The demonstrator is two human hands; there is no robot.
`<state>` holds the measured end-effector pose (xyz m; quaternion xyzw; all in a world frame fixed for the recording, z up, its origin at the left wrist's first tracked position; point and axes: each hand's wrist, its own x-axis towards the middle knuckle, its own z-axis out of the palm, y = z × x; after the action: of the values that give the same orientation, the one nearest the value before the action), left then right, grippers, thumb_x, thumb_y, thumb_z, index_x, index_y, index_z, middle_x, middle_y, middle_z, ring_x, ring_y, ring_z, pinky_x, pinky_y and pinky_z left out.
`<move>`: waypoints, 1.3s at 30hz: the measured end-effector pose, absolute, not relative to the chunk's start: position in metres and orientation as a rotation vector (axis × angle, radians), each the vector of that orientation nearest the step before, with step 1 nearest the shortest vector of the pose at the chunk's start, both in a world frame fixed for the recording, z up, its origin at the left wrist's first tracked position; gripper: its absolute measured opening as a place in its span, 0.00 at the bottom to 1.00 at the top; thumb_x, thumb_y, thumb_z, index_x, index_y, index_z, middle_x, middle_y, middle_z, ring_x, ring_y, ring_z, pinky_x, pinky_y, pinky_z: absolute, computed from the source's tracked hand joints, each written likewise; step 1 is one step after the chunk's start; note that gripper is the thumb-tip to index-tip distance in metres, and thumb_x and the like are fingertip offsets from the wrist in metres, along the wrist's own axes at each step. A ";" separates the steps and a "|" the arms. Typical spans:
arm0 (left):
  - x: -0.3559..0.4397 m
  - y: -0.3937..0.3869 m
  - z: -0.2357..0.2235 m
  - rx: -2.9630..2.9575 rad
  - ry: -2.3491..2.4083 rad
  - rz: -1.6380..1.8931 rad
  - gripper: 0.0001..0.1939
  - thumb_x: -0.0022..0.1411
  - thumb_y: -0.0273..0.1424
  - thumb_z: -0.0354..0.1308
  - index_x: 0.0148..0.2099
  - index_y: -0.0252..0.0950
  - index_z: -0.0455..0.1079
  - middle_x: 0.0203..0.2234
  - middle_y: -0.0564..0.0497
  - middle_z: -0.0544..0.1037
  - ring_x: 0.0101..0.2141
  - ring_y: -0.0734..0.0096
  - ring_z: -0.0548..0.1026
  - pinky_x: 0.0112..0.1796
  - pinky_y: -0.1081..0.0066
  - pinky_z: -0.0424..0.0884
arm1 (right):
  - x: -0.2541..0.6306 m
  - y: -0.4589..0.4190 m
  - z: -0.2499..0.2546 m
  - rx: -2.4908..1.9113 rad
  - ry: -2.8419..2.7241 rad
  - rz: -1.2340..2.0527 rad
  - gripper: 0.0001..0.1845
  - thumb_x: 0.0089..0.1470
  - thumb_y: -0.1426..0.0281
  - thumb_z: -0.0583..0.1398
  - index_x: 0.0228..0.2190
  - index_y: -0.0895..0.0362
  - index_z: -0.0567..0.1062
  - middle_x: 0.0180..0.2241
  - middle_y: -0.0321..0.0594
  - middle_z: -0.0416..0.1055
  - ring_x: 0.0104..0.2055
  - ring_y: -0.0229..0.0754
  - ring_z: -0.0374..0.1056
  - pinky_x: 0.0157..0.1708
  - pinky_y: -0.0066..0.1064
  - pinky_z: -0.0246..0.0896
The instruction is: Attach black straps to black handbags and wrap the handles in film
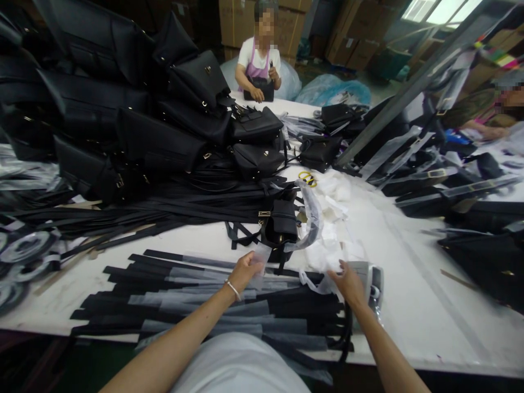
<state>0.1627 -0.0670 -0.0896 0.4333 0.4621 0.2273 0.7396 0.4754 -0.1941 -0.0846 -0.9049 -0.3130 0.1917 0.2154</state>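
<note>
My left hand (pixel 244 269), a pale bracelet at its wrist, pinches a small piece of clear plastic film (pixel 262 255). My right hand (pixel 347 281) is closed at the edge of a crumpled clear plastic strip (pixel 317 283), beside the white wrapping pieces (pixel 327 248). Just beyond my hands stands a small black handbag (pixel 282 218) with a gold-coloured clasp; its curved handle (pixel 314 215) is wrapped in clear plastic. Black straps (pixel 196 297), several partly sleeved in translucent plastic, lie side by side below my hands.
A grey device (pixel 377 281) sits against my right hand. Large black bags (pixel 164 136) are piled at the left, with long black straps (pixel 135 210) before them. Yellow rings (pixel 307 178) lie beyond the small bag. Across the white table (pixel 413 284), a person (pixel 257 65) handles a black bag; another is far right.
</note>
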 end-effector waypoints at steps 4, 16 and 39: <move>0.159 -0.072 -0.093 0.955 1.044 0.460 0.09 0.48 0.33 0.59 0.32 0.34 0.68 0.16 0.60 0.65 0.16 0.81 0.61 0.18 0.80 0.55 | 0.454 -0.182 -0.089 -2.359 -0.919 0.676 0.20 0.43 0.60 0.60 0.37 0.59 0.76 0.41 0.52 0.73 0.46 0.57 0.66 0.48 0.46 0.56; 0.140 -0.077 -0.090 1.312 1.076 0.488 0.12 0.52 0.37 0.58 0.24 0.34 0.66 0.17 0.58 0.64 0.22 0.76 0.61 0.25 0.76 0.57 | 0.339 -0.152 -0.106 -1.790 -0.790 1.435 0.17 0.43 0.58 0.64 0.29 0.59 0.76 0.20 0.35 0.70 0.21 0.36 0.63 0.18 0.25 0.54; 0.119 -0.096 -0.070 1.155 1.064 0.459 0.12 0.50 0.37 0.61 0.24 0.33 0.70 0.18 0.56 0.68 0.22 0.76 0.63 0.25 0.75 0.59 | 0.307 -0.148 -0.039 -1.085 0.118 1.480 0.13 0.35 0.72 0.73 0.26 0.57 0.77 0.25 0.30 0.75 0.25 0.32 0.71 0.26 0.21 0.71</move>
<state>0.1189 -0.0962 -0.0700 0.5151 0.4746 0.2045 0.6838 0.3069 -0.1476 -0.0393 -0.4691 0.0511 0.6401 0.6063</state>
